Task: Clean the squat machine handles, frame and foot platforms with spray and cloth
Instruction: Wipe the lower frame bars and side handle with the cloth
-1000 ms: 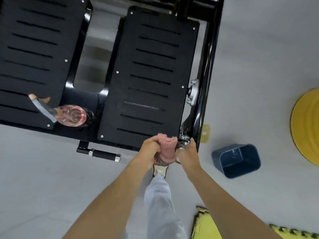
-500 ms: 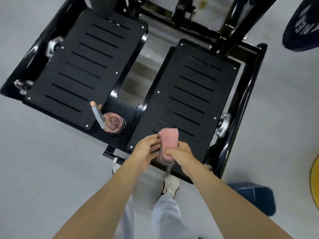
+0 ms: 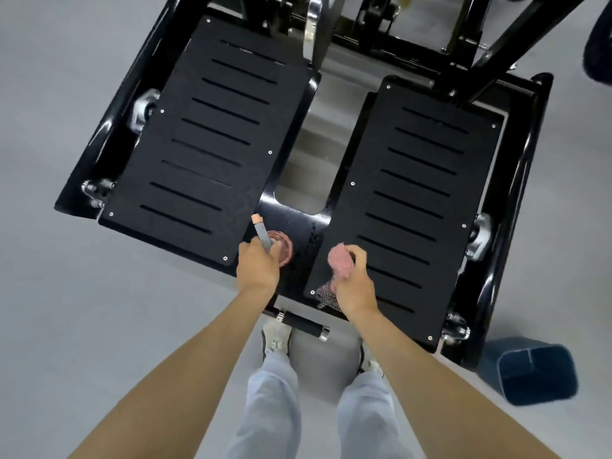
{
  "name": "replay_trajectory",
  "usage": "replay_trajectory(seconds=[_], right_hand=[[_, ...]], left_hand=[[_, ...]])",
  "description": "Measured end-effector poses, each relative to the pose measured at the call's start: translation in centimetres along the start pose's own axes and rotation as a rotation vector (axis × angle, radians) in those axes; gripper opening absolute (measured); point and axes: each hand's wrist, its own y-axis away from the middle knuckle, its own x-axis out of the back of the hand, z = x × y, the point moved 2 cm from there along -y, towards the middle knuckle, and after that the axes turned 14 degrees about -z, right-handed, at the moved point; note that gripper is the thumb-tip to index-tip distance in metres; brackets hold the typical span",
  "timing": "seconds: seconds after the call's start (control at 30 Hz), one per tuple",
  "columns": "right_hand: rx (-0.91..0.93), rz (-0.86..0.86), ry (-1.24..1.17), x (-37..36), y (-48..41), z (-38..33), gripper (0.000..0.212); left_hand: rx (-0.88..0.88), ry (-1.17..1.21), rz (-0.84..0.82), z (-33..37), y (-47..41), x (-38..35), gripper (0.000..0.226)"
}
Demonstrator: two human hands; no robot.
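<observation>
Right foot platform: black and slotted; we place everything else against it.
Cloth: pink and bunched, over the platform's near left corner. We cannot tell whether it touches the plate. A checked mesh part hangs below it.
Right hand: grip pinched on the cloth, fingers curled over it.
Spray bottle: pink, upright on the black frame plate just left of the platform. Its grey nozzle points away from us.
Left hand: grip closed round the bottle's head.
Left foot platform: further left, across the gap.
Short handle: just nearer us than the platform's near edge.
Blue bin: on the floor, beside the platform's near right corner.
</observation>
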Motion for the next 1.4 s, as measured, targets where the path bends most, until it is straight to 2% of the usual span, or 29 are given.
replay_trajectory(seconds=[0.07, 0.1, 0.23, 0.3, 0.4, 0.47, 0.57, 0.67, 0.73, 0.8, 1.0, 1.07, 1.13, 1.2, 1.3, 1.33, 1.4], right_hand=[[0.03, -0.015, 0.014, -1.1, -0.5, -0.4, 0.079], [0.026, -0.034, 0.026, -1.6, -0.9, -0.5, 0.079], [-0.123, -0.034, 0.074, -3.7, -3.1, -0.9, 0.04], [-0.221, -0.021, -0.067, -4.6, -3.6, -1.5, 0.033], [-0.416, 0.023, -0.483, -5.7, -3.9, -2.3, 0.065], [-0.46, -0.062, -0.76, -6.7, -5.0, -1.3, 0.08], [-0.421, -0.22, -0.957, -7.5, -3.7, -1.1, 0.06], [-0.313, -0.383, -0.972, -7.6, -2.2, -1.8, 0.035], [-0.29, -0.407, -0.988, -7.8, -1.5, -1.6, 0.033], [-0.291, -0.449, -1.054, -8.3, -1.2, -1.4, 0.038], [-0.297, -0.571, -0.999, -8.8, 0.3, -0.8, 0.038], [-0.336, -0.561, -0.966, -9.1, 0.4, 0.0, 0.037], [-0.404, -0.458, -0.744, -9.6, -0.2, 1.2, 0.033], [-0.47, -0.282, -0.35, -9.9, -0.4, 2.4, 0.03], [-0.483, -0.183, -0.156, -10.0, -0.4, 3.3, 0.032], [-0.471, -0.182, -0.091, -9.9, -0.4, 3.3, 0.031], [-0.45, -0.2, 0.038, -9.8, -0.5, 3.3, 0.028]], left_hand=[[-0.056, -0.171, -0.023, 0.7, 0.0, 0.7, 0.028], [-0.109, -0.251, -0.046, 1.0, 0.0, 1.1, 0.025], [-0.36, -0.405, -0.184, 1.6, 0.1, 3.6, 0.018], [-0.445, -0.319, -0.225, 1.9, 0.0, 5.2, 0.022], [-0.48, -0.11, -0.231, 2.9, 0.3, 7.0, 0.033], [-0.461, 0.029, -0.236, 3.5, 0.4, 7.2, 0.034], [-0.377, 0.202, -0.269, 4.0, 0.6, 6.6, 0.032], [-0.268, 0.501, -0.39, 4.4, 0.6, 5.9, 0.025], [-0.24, 0.601, -0.464, 4.4, 1.2, 5.2, 0.022], [-0.243, 0.538, -0.494, 4.4, 2.0, 4.6, 0.017], [-0.053, 0.293, -0.7, 3.7, 1.6, 4.4, 0.017], [-0.044, 0.232, -0.722, 3.7, 1.6, 4.2, 0.007], [-0.049, 0.185, -0.693, 2.9, 1.5, 3.5, 0.012], [-0.028, 0.158, -0.625, 1.4, 1.3, 2.8, 0.018], [0.07, 0.094, -0.571, -0.7, 0.6, 2.2, 0.041], [0.087, 0.074, -0.551, -1.6, 0.2, 2.0, 0.043], [0.13, -0.03, -0.517, -2.5, -0.2, 1.8, 0.025]])
